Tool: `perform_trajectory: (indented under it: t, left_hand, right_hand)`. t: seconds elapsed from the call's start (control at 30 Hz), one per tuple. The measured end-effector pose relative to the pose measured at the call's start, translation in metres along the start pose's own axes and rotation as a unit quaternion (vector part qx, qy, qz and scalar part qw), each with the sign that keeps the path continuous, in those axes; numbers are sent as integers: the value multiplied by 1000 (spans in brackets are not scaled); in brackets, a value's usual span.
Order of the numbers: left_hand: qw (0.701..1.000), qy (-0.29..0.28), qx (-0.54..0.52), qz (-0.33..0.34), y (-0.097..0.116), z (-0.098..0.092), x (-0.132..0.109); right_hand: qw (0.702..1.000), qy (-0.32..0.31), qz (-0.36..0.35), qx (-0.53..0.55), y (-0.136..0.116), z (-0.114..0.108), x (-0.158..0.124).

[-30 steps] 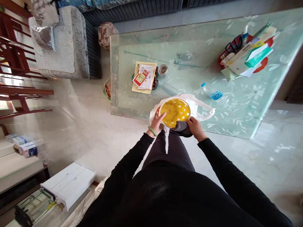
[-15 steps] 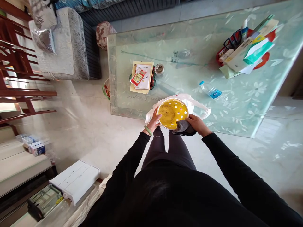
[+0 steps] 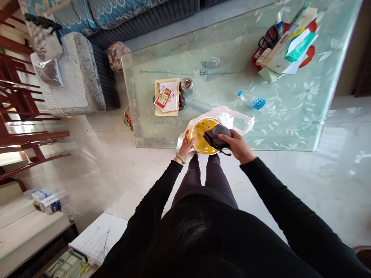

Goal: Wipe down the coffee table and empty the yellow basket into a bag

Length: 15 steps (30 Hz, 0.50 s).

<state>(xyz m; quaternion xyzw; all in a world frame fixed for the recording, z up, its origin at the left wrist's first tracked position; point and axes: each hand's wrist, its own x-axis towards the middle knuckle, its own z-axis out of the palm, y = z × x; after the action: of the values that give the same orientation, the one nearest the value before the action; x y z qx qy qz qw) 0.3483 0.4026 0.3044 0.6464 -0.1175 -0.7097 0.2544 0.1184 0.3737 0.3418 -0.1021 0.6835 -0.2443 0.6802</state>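
A round yellow bowl with a white rim and squarish white spots is held over the near edge of the glass table. My left hand grips its left rim, thumb on the inner side; a green bangle circles that wrist. In my right hand is a grey and black cloth with a thin dark strap hanging from it. The cloth covers the right part of the bowl; whether it touches the inside I cannot tell. Behind the bowl lies a crumpled white plastic bag, partly hidden by it.
On the glass table are a stack of papers over a dark dish, a small glass jar, a water bottle and a red tray full of odds and ends. A grey sofa seat stands at left.
My right hand has lifted the cloth off the bowl's lower right rim and brought it up and left over the bowl's opening. My left hand keeps its grip. The camera view has shifted.
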Motion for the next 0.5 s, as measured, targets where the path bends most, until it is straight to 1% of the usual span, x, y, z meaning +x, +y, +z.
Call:
perform_trajectory:
  t: [0.07, 0.13, 0.2, 0.27, 0.33, 0.4, 0.43, 0.5]
  left_hand:
    - [1000, -4, 8, 22, 2, 2, -1]
    - [999, -10, 27, 33, 3, 4, -2]
    - [998, -27, 51, 35, 3, 7, -3]
    - [996, -42, 67, 43, 5, 9, -3]
    - [995, -39, 80, 54, 8, 10, -2]
    - [993, -24, 95, 58, 12, 8, 0]
    - [993, -22, 104, 58, 15, 6, 2]
    - [991, -26, 116, 54, 19, 2, 5]
  right_hand:
    - [998, 12, 54, 42, 13, 32, 12]
    - [993, 46, 91, 62, 25, 64, 28]
    - [992, 68, 88, 61, 34, 90, 44]
    - [996, 62, 50, 41, 40, 108, 54]
    - [1000, 15, 6, 3, 44, 113, 58]
    - [995, -73, -28, -54, 44, 105, 57]
    - [986, -131, -44, -92, 44, 97, 56]
    - [948, -245, -70, -188, 41, 77, 55]
